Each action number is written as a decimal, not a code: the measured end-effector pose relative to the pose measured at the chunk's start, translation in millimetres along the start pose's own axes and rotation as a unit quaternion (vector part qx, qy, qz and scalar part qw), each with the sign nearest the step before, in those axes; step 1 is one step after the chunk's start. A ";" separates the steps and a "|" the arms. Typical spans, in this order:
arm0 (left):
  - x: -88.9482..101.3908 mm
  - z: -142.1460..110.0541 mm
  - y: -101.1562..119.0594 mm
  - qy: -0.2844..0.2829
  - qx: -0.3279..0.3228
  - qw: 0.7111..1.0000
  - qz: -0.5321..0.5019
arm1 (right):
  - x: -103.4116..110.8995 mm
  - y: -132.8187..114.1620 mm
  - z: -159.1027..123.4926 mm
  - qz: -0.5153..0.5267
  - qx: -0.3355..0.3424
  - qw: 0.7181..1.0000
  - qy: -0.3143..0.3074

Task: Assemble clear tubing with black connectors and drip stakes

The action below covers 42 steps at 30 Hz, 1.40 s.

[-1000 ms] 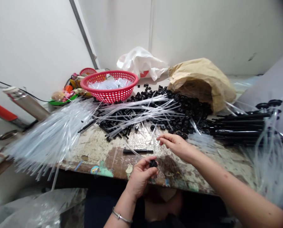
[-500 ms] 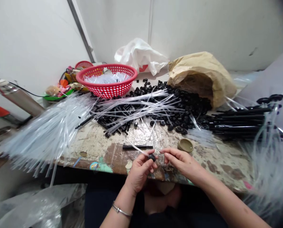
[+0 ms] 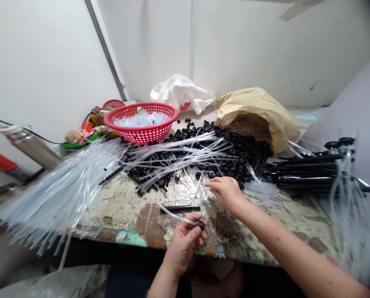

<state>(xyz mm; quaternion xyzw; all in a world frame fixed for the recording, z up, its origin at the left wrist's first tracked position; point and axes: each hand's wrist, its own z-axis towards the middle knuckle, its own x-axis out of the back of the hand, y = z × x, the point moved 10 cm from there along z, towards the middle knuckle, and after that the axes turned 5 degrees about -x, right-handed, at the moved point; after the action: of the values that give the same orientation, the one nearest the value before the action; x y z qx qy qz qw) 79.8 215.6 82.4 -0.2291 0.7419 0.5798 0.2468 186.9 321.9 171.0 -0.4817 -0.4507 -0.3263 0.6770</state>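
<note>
Near the table's front edge, my left hand [image 3: 187,240] is closed on a round black plastic cap [image 3: 200,224]. A thin clear tube [image 3: 176,216] runs from the cap out to the left. Just beyond lies a black plastic tube [image 3: 181,208], flat on the table. My right hand [image 3: 226,193] is out over the table with its fingers stretched to the left and nothing visible between them. Its fingertips are close to some short clear tubes [image 3: 200,184] in front of the pile of black caps [image 3: 247,165].
A bundle of long clear tubes [image 3: 61,186] spreads over the left side. Behind the pile stand a red basket [image 3: 141,134] of clear pieces and a brown paper bag [image 3: 256,99]. Black tubes [image 3: 309,178] are stacked at right, beside hanging clear tubing [image 3: 348,207]. A steel flask [image 3: 32,147] is far left.
My right hand has moved away from my left hand, forward to the short tubes; the thin clear piece at its fingertips no longer shows. My left hand still holds the cap. The view has tilted up.
</note>
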 end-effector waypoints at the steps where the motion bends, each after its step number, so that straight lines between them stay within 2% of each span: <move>1: 0.0 -0.1 -0.2 0.000 0.001 1.000 -0.002 | 0.9 5.0 5.3 -0.006 -0.006 1.000 0.005; 4: -1.4 0.4 -1.3 -0.010 0.005 1.000 -0.013 | 0.5 10.9 17.9 -0.026 -0.012 1.000 0.001; 6: -2.7 1.0 -2.2 -0.018 0.008 1.000 -0.019 | -2.3 4.8 27.6 -0.039 -0.009 0.999 -0.007; 13: -0.6 3.1 -5.8 -0.031 -0.004 0.999 -0.026 | -28.9 -50.3 87.4 -0.090 0.017 0.995 -0.025; 16: 1.5 4.4 -9.6 -0.034 -0.005 0.999 -0.032 | -39.1 -65.0 109.5 -0.117 0.017 0.993 -0.025; 21: 0.5 5.6 -12.2 -0.044 0.001 0.998 -0.044 | -47.3 -68.9 128.4 -0.138 0.017 0.989 -0.044; 24: 0.3 5.4 -12.4 -0.042 0.010 0.998 -0.051 | -40.1 -69.3 134.6 -0.121 0.028 0.991 -0.047; 26: 0.6 4.9 -13.1 -0.040 0.017 0.998 -0.053 | -26.2 -70.6 138.5 -0.101 0.034 0.994 -0.029; 29: 0.5 4.2 -15.2 -0.042 0.024 0.997 -0.054 | 9.0 -74.8 143.8 -0.061 0.042 0.997 0.022; 33: 2.2 4.6 -15.5 -0.040 0.014 0.998 -0.052 | 76.1 -79.6 145.1 -0.007 0.043 0.994 0.102; 35: 2.6 4.8 -14.1 -0.040 0.008 0.998 -0.056 | 115.6 -79.2 138.7 0.072 0.042 0.986 0.144; 37: 2.3 4.9 -12.5 -0.042 0.006 0.997 -0.061 | 152.5 -75.3 125.2 0.215 0.051 0.959 0.176; 39: 1.8 4.8 -11.3 -0.044 0.008 0.997 -0.061 | 179.8 -70.1 105.5 0.351 0.069 0.914 0.189; 40: 1.6 4.7 -10.9 -0.044 0.009 0.997 -0.059 | 188.8 -68.3 93.7 0.387 0.078 0.899 0.190; 42: 1.0 4.4 -9.2 -0.044 0.008 0.997 -0.056 | 199.4 -64.6 66.4 0.413 0.090 0.885 0.194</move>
<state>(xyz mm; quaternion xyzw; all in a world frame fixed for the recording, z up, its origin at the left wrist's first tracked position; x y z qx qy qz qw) 85.2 217.8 74.0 -0.2425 0.7213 0.5685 0.3126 186.6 362.3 387.1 -0.4882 -0.0980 -0.0621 0.8650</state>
